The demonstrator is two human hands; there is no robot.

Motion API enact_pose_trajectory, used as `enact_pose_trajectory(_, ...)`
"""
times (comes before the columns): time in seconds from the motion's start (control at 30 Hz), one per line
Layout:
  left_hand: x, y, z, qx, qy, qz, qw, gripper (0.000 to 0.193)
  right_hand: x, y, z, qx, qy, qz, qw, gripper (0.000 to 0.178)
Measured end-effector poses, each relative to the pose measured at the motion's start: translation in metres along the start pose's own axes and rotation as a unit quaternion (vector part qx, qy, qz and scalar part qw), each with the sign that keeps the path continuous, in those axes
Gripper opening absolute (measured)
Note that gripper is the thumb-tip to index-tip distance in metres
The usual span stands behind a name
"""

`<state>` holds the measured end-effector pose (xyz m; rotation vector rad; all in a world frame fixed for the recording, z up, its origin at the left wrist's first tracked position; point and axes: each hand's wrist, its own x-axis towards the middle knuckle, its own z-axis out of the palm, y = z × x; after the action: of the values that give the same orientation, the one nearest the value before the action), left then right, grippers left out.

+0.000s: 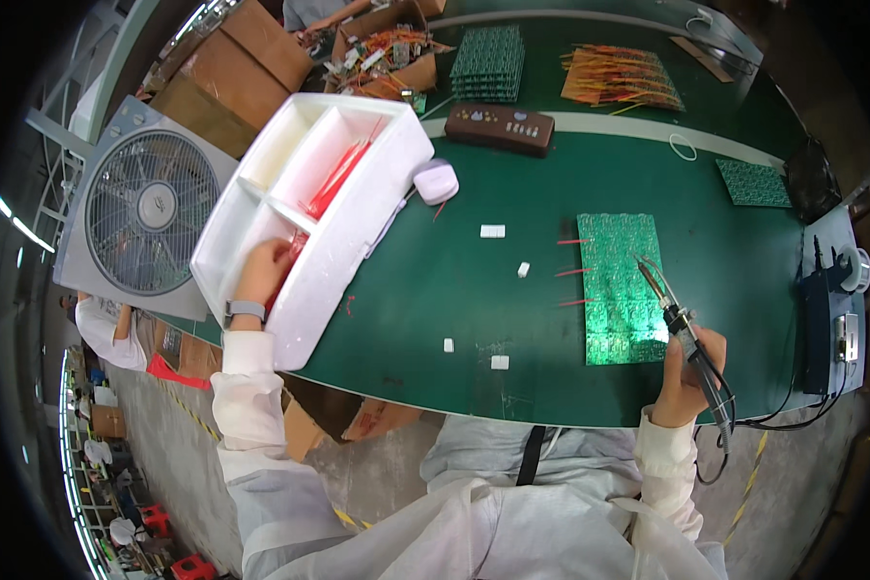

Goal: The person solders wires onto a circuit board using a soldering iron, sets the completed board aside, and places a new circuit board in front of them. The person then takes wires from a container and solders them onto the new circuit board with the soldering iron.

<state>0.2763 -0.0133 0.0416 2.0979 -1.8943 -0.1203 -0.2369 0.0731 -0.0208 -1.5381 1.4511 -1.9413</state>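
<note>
My left hand [263, 273] is down in the near compartment of a white foam box [343, 232]. Its fingers are curled on thin red wires [289, 277] there, their tips partly hidden. More red wires [343, 177] lie in the compartment beyond. My right hand [688, 377] grips a soldering iron [683, 332] with a thin metal feed tube clamped along it. The iron's tip hovers over or touches a green circuit board panel [609, 333]; I cannot tell which. Three red wires [572, 273] stick out from the panel's left edge.
Small white blocks [493, 231] dot the green mat [406, 309]. Behind them stand a lilac case [436, 182], a brown box [499, 130], stacked boards [487, 64] and bundled orange wires [621, 77]. A grey fan [155, 198] is left; a soldering station [822, 329] with cables is right.
</note>
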Motion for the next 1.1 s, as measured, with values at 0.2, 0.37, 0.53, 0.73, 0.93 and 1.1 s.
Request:
enact_pose_trajectory(0.2,0.013,-0.007,0.017,-0.084,-0.005,-0.071,0.994,0.009,0.0,-0.001,-0.005,0.053,0.07,0.075,0.993,0.025)
enact_pose_trajectory(0.37,0.012,-0.003,0.014,-0.093,-0.013,-0.092,0.991,0.01,-0.001,-0.003,-0.003,0.051,0.059,0.071,0.994,0.025)
enact_pose_trajectory(0.53,0.013,-0.009,0.016,-0.114,-0.037,-0.1,0.988,0.009,0.001,-0.007,-0.001,0.04,0.036,0.052,0.997,0.025)
enact_pose_trajectory(0.73,0.01,-0.002,0.011,-0.148,-0.008,-0.072,0.986,0.007,0.002,-0.007,-0.002,0.005,0.025,0.033,0.999,0.024)
enact_pose_trajectory(0.93,0.012,-0.004,0.015,-0.125,-0.032,-0.072,0.989,0.007,0.002,-0.009,-0.003,0.004,0.017,0.036,0.999,0.025)
enact_pose_trajectory(1.1,0.011,0.0,0.01,-0.131,0.031,-0.044,0.99,0.008,0.001,-0.007,-0.003,-0.006,0.014,0.031,0.999,0.024)
